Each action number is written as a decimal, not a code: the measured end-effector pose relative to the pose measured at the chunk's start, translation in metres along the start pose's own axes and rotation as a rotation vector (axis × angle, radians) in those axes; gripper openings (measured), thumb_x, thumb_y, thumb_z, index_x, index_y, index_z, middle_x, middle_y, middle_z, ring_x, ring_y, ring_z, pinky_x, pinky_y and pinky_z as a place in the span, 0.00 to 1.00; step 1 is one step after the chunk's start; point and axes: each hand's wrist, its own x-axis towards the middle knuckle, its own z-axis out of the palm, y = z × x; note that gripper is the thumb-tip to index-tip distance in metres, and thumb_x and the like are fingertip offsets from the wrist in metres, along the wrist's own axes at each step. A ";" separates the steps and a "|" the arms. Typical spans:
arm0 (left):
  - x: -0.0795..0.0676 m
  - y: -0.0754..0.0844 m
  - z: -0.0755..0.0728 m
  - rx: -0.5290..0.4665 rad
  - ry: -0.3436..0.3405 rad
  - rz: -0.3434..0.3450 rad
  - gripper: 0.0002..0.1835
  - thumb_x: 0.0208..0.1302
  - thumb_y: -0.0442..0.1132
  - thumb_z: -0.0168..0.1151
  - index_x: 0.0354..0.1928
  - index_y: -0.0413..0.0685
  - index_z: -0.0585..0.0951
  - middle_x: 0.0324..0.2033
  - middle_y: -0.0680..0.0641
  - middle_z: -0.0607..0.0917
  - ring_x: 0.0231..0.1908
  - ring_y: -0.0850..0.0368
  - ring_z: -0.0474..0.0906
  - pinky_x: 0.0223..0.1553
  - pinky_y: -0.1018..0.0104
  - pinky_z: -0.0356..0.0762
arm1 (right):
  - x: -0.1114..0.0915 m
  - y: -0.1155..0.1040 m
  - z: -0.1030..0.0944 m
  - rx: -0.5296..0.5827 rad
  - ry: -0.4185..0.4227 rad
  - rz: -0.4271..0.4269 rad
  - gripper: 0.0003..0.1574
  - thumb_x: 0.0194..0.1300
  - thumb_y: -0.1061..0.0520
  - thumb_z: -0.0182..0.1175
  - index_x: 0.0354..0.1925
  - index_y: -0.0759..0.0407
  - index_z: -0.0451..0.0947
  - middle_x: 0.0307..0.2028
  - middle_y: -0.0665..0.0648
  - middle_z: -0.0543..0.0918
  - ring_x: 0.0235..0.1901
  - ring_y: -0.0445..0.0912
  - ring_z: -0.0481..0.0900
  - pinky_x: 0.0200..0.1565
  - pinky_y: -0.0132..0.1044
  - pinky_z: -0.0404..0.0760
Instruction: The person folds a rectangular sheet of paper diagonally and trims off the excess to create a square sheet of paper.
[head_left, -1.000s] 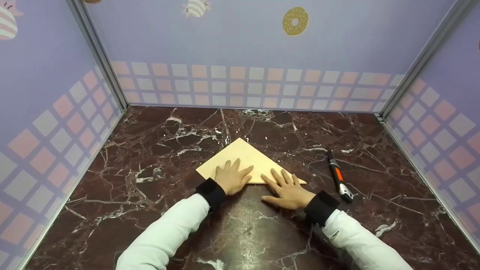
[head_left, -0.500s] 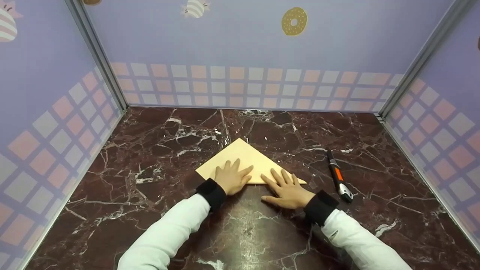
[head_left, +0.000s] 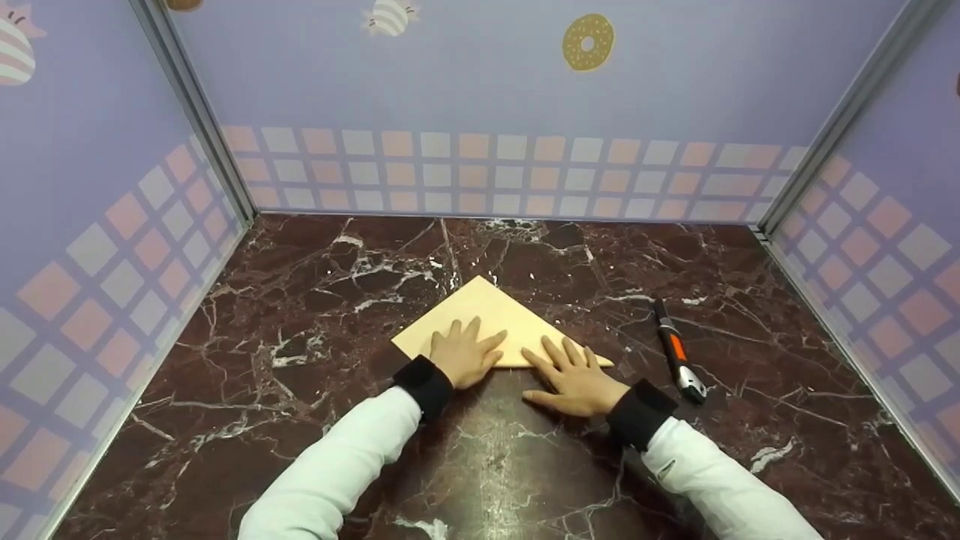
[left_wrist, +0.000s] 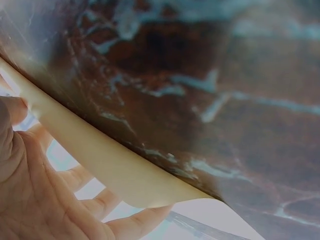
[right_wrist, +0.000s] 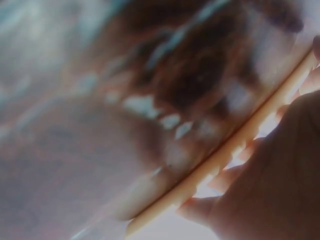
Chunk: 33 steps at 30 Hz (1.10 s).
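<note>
A pale yellow sheet of paper (head_left: pixel 480 307), folded into a rough triangle, lies on the dark marbled tabletop with its peak toward the back wall. My left hand (head_left: pixel 461 358) rests on its left part, fingers spread. On the right part, the fingers of my right hand (head_left: pixel 576 384) press near the lower edge, while that thumb lies on the table in front. Seen from the left wrist, the paper (left_wrist: pixel 115 165) bulges slightly at its near edge under the fingertips. In the right wrist view the folded edge (right_wrist: pixel 225 152) looks thin and straight beneath my fingers.
To the right lies a black utility knife (head_left: pixel 679 352) with an orange panel and silver end, apart from the paper. Small white specks dot the table (head_left: pixel 360 300) behind the sheet. Purple checked walls (head_left: pixel 480 172) enclose the back and both sides.
</note>
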 end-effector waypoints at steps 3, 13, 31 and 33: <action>-0.001 0.000 -0.001 -0.001 -0.009 0.000 0.26 0.80 0.59 0.41 0.76 0.72 0.66 0.76 0.42 0.67 0.72 0.37 0.66 0.62 0.32 0.73 | 0.000 -0.001 0.000 -0.006 0.003 0.002 0.47 0.76 0.30 0.48 0.82 0.46 0.49 0.82 0.69 0.48 0.80 0.74 0.44 0.74 0.77 0.44; -0.002 0.002 -0.005 0.011 -0.008 0.002 0.26 0.79 0.59 0.43 0.76 0.72 0.67 0.76 0.42 0.68 0.71 0.37 0.67 0.61 0.34 0.75 | -0.005 -0.010 0.001 -0.036 0.067 0.005 0.48 0.76 0.31 0.49 0.82 0.49 0.52 0.81 0.69 0.52 0.79 0.74 0.48 0.75 0.76 0.47; -0.002 0.002 -0.002 0.039 -0.002 0.000 0.27 0.79 0.60 0.43 0.77 0.72 0.65 0.76 0.43 0.67 0.71 0.37 0.67 0.61 0.34 0.75 | -0.007 -0.016 0.003 -0.040 0.019 -0.014 0.49 0.75 0.30 0.48 0.82 0.47 0.49 0.82 0.67 0.50 0.79 0.73 0.47 0.75 0.75 0.50; -0.002 0.002 -0.001 0.038 -0.003 -0.001 0.27 0.79 0.60 0.43 0.76 0.73 0.65 0.77 0.43 0.67 0.71 0.37 0.67 0.61 0.34 0.75 | -0.007 -0.015 0.004 -0.052 0.020 -0.012 0.48 0.75 0.29 0.48 0.82 0.46 0.49 0.82 0.66 0.50 0.79 0.73 0.47 0.75 0.75 0.50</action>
